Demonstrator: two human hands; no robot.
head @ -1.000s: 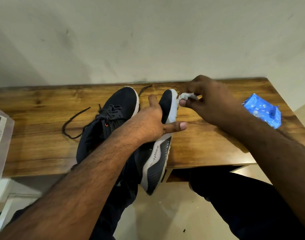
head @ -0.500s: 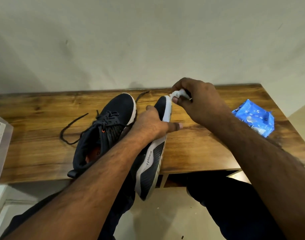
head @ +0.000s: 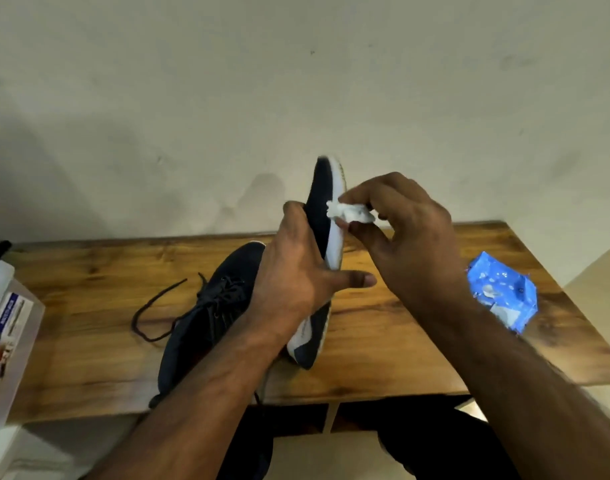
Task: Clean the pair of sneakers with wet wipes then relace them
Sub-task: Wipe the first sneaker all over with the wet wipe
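My left hand grips a dark navy sneaker with a white sole, holding it on edge above the wooden table, toe pointing up and away. My right hand pinches a crumpled white wet wipe against the white sole near the toe. The second navy sneaker lies flat on the table to the left, partly hidden by my left forearm. Its dark lace trails loose to the left.
A blue wet-wipe pack lies on the table's right side. A clear plastic container with a printed label stands at the left edge. A pale wall rises behind the table. My dark-trousered legs are below the front edge.
The held sneaker has been raised and tipped more upright, toe now against the wall background. My right hand with the wipe has moved along the sole. The view tilted upward.
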